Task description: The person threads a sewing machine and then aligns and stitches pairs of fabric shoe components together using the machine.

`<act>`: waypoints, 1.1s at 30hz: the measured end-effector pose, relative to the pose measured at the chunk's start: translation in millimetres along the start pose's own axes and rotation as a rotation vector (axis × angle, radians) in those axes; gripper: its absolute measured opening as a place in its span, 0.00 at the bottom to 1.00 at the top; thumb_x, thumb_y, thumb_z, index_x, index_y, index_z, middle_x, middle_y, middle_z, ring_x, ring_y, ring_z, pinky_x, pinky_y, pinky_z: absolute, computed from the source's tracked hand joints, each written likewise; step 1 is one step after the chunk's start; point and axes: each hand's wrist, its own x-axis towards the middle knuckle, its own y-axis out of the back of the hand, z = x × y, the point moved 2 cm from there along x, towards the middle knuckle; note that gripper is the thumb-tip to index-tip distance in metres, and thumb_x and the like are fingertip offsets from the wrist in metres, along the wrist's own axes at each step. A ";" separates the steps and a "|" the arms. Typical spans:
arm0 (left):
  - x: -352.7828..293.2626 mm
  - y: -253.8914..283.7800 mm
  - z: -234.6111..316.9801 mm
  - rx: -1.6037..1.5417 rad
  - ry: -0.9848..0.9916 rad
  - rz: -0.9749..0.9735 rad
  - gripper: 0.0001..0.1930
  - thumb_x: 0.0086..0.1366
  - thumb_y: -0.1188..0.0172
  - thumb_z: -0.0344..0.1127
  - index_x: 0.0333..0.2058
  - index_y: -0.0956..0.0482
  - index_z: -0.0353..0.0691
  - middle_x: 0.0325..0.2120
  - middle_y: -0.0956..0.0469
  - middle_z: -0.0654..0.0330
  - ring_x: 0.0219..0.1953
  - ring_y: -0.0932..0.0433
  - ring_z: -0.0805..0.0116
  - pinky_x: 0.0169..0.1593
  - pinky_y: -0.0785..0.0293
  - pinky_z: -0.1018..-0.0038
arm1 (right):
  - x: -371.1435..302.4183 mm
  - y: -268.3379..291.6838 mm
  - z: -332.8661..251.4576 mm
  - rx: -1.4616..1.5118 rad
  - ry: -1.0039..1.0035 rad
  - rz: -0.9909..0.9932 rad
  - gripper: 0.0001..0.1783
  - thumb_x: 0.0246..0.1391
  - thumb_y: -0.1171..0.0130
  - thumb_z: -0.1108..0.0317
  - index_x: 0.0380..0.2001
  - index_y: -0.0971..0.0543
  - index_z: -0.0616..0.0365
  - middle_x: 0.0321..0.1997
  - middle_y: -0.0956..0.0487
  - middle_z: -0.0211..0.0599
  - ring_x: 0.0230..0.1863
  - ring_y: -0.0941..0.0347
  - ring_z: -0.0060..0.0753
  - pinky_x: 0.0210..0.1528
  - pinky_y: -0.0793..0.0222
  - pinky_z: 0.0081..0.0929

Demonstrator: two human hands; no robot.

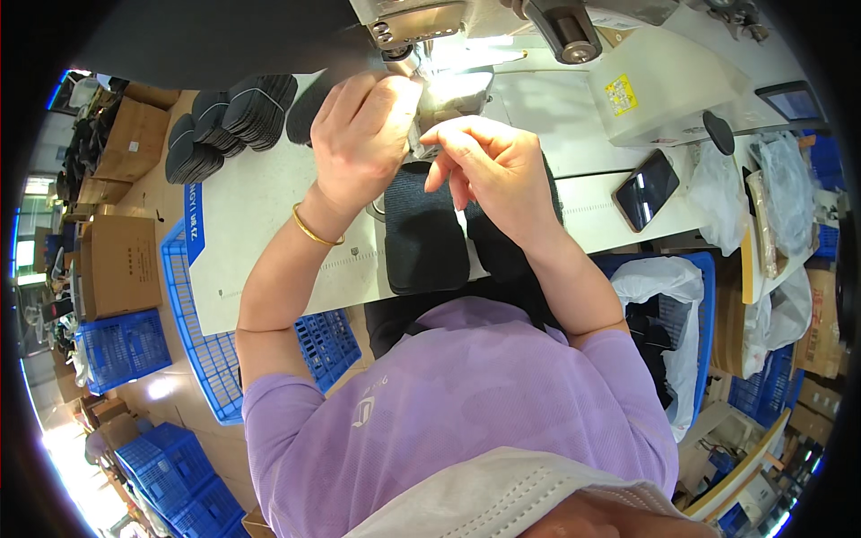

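You were working with two dark pads, a left pad (426, 255) and a right pad (498, 251), which lay side by side at the near edge of the pale surface (278, 247), in front of your torso. Judging by their look, each was light, soft and flexible, with a textile grip rather than a slippery one, and unlikely to break. Creasing or skewing was the likelier fault. The best hold was on the rounded near end, thumb above and fingers below, with the ribbed area left unpinched.

In appearance, the left pad was black, long and round-cornered; its far part showed fine ribs, its near part a smoother face. Your right forearm partly covered the right pad, so its full outline could not be confirmed.

Your left hand (366, 134) was curled close beneath the machine head (417, 25); you could not tell whether it gripped anything. Your right hand (493, 170) was loosely bent, fingers slightly apart, nothing visible in it.
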 end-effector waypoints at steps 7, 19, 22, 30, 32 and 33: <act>3.3 5.4 13.1 0.008 0.158 -0.195 0.16 0.44 0.36 0.26 0.36 0.20 0.33 0.36 0.23 0.60 0.39 0.23 0.62 0.40 0.24 0.68 | -1.8 -0.1 2.4 0.023 -0.017 -0.013 0.12 0.62 0.48 0.69 0.34 0.18 0.63 0.21 0.19 0.33 0.15 0.32 0.14 0.18 0.39 0.14; -40.1 5.7 -58.5 -0.157 0.027 -0.407 0.27 0.54 0.40 0.22 0.56 0.26 0.37 0.58 0.28 0.55 0.59 0.28 0.54 0.58 0.25 0.64 | -7.6 -1.2 6.3 0.024 -0.025 -0.079 0.12 0.66 0.48 0.67 0.39 0.18 0.63 0.26 0.17 0.34 0.22 0.25 0.16 0.25 0.35 0.12; -31.6 19.6 -58.1 -0.117 -0.032 -0.310 0.26 0.48 0.39 0.23 0.51 0.22 0.36 0.51 0.22 0.55 0.50 0.21 0.56 0.49 0.20 0.67 | -8.2 -6.4 6.8 0.010 0.011 -0.037 0.11 0.64 0.46 0.66 0.38 0.18 0.63 0.26 0.17 0.32 0.23 0.25 0.16 0.26 0.33 0.12; 5.3 56.6 30.0 0.041 -0.011 -0.300 0.22 0.42 0.38 0.28 0.41 0.18 0.35 0.33 0.22 0.62 0.26 0.26 0.72 0.26 0.30 0.79 | -21.2 -20.5 10.2 0.018 0.045 -0.026 0.11 0.64 0.46 0.69 0.41 0.20 0.67 0.27 0.22 0.29 0.26 0.26 0.15 0.29 0.29 0.16; 4.7 56.4 35.8 0.045 -0.031 -0.297 0.22 0.42 0.38 0.28 0.41 0.18 0.35 0.34 0.22 0.62 0.27 0.27 0.72 0.26 0.30 0.79 | -22.4 -18.6 11.6 0.052 0.049 -0.025 0.12 0.64 0.48 0.70 0.43 0.21 0.66 0.28 0.22 0.29 0.25 0.26 0.16 0.28 0.29 0.16; 6.3 55.9 40.9 0.045 -0.060 -0.255 0.22 0.41 0.38 0.28 0.41 0.18 0.34 0.35 0.21 0.61 0.28 0.27 0.72 0.26 0.30 0.79 | -22.9 -14.6 10.5 0.058 0.042 -0.031 0.13 0.65 0.48 0.71 0.46 0.21 0.67 0.31 0.21 0.30 0.27 0.25 0.17 0.30 0.27 0.16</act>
